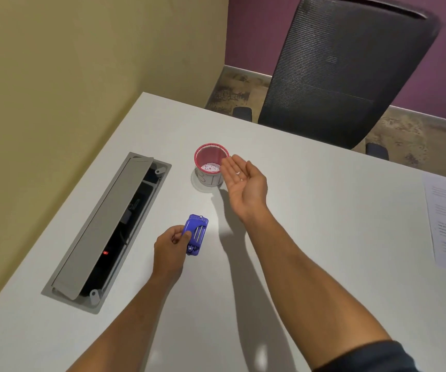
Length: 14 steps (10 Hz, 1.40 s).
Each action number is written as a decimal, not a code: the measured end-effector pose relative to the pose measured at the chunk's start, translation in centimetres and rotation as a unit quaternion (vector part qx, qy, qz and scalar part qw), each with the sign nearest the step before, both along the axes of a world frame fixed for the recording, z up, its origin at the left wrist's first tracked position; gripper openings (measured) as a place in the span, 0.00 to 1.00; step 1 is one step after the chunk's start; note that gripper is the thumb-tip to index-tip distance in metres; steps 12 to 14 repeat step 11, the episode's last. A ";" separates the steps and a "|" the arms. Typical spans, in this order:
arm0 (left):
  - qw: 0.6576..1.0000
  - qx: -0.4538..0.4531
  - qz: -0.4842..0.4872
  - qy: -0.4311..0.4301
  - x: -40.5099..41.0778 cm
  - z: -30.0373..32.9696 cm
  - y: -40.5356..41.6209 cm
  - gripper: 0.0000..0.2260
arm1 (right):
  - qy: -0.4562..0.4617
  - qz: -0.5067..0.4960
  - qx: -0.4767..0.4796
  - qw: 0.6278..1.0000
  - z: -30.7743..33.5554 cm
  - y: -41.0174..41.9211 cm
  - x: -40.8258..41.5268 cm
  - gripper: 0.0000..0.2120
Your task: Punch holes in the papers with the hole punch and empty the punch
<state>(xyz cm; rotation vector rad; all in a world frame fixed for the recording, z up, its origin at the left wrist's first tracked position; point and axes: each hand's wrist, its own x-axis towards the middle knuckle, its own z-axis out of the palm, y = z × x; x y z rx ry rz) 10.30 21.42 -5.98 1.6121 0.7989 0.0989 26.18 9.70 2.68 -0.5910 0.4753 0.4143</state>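
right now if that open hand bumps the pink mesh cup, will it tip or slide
Probably slides or tips easily: the pink mesh cup looks light, holding only paper dots. It stands taller than wide, so a high nudge from the right hand may topple it.

Glossy blue plastic on the hole punch (196,234) in the left hand (168,247). Pink wire-mesh cup (211,163) by the right hand's (244,181) fingertips holds paper bits. Smooth matt tabletop (310,210); chair (342,68) in woven mesh cloth.

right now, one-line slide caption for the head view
Left hand holds blue hole punch; open right hand tips paper dots beside pink mesh cup.
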 end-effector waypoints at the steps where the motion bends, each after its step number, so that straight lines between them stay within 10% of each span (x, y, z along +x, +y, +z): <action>1: 1.000 0.011 0.004 -0.013 -0.2 -0.8 0.1 0.05 | -0.025 0.001 -0.040 0.999 0.3 1.3 1.9 0.18; 4: 1.000 0.009 0.015 -0.020 -0.1 -2.2 0.0 0.08 | -0.180 0.164 -0.298 0.923 0.0 3.6 4.4 0.24; 10: 0.992 -0.110 0.065 -0.021 0.7 -0.7 0.6 0.11 | -0.287 0.186 -0.455 0.822 -0.7 -1.5 1.5 0.23; 14: 0.996 -0.040 0.079 -0.015 0.3 0.7 0.4 0.14 | -0.259 0.173 -0.480 0.820 -1.3 -4.6 -1.1 0.23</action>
